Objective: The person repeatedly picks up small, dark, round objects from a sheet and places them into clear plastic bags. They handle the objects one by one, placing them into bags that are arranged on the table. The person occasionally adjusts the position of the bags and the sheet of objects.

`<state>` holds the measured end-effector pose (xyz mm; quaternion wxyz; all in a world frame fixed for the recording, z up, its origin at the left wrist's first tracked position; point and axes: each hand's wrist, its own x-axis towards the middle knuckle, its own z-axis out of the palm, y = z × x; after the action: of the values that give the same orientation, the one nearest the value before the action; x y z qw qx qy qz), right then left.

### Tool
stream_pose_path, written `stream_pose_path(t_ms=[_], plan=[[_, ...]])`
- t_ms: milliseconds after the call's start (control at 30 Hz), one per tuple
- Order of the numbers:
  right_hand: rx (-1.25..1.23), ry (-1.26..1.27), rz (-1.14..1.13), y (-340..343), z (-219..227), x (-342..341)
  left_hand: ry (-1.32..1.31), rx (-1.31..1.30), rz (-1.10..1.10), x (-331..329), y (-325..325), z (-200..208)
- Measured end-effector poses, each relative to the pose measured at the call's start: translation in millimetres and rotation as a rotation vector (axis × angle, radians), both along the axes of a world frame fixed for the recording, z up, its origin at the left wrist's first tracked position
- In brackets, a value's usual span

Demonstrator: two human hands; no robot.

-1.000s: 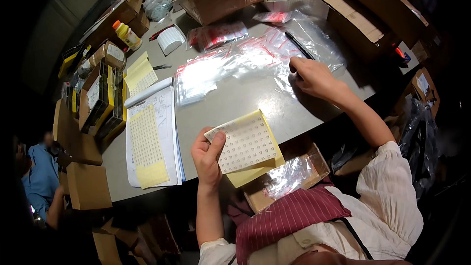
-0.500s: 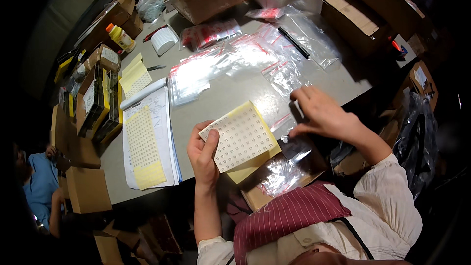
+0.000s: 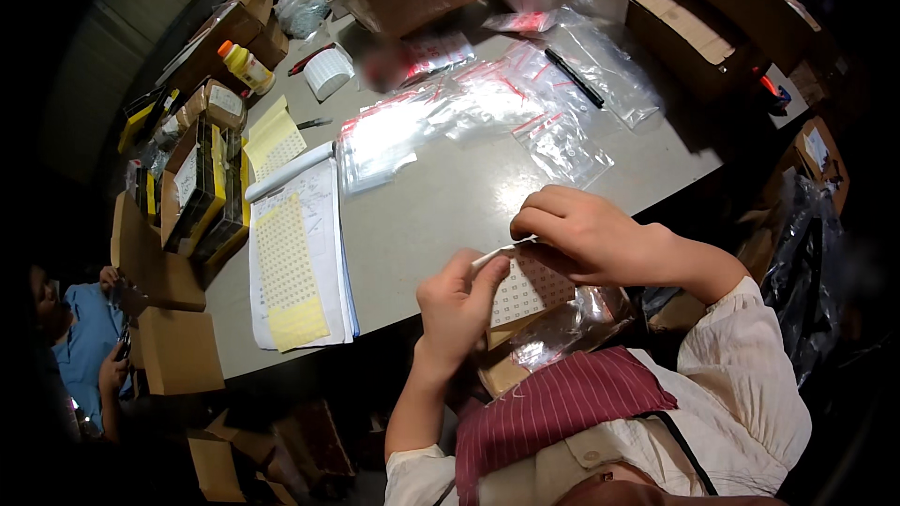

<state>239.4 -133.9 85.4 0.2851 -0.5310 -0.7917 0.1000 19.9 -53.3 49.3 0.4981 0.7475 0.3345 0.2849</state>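
Grey tabletop (image 3: 398, 253), dark room around it. Far left: black-and-yellow boxes (image 3: 208, 206) packed together, probably to save space. Next, yellow label strip (image 3: 289, 262) lying on the paper pad (image 3: 330, 290), likely for easy reach. Clear zip bags (image 3: 394, 136) spread overlapping, probably so singles come free. My left grip (image 3: 455, 309) is clamped on the label sheet (image 3: 527, 292), seemingly steadying it above the open carton (image 3: 500, 377). Right grip (image 3: 595, 234) sits at its top edge, fingers bent; can't tell if it's pinching.
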Motion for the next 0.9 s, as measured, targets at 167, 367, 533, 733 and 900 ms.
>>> stream_pose_path(t_ms=[167, 367, 533, 733, 900], plan=[[0.061, -0.070, -0.049, -0.3, -6.2, -4.9, -0.033, 0.223, 0.015, 5.7, 0.1, -7.3], [0.300, -0.193, -0.133, -0.9, -20.2, -12.0, -0.068, 0.050, 0.058, 13.5, 0.6, -14.3], [0.518, -0.356, -0.060, 1.6, -24.8, -13.3, -0.077, -0.221, 0.000, 13.7, 13.0, -21.7], [0.384, -0.198, 0.068, 2.5, -17.7, 18.7, -0.098, -0.376, 0.014, 6.6, 28.0, -20.8], [-0.229, 0.019, -0.320, 27.2, 6.5, 109.4, -0.125, -0.486, -0.048, -17.8, 44.5, -21.7]])
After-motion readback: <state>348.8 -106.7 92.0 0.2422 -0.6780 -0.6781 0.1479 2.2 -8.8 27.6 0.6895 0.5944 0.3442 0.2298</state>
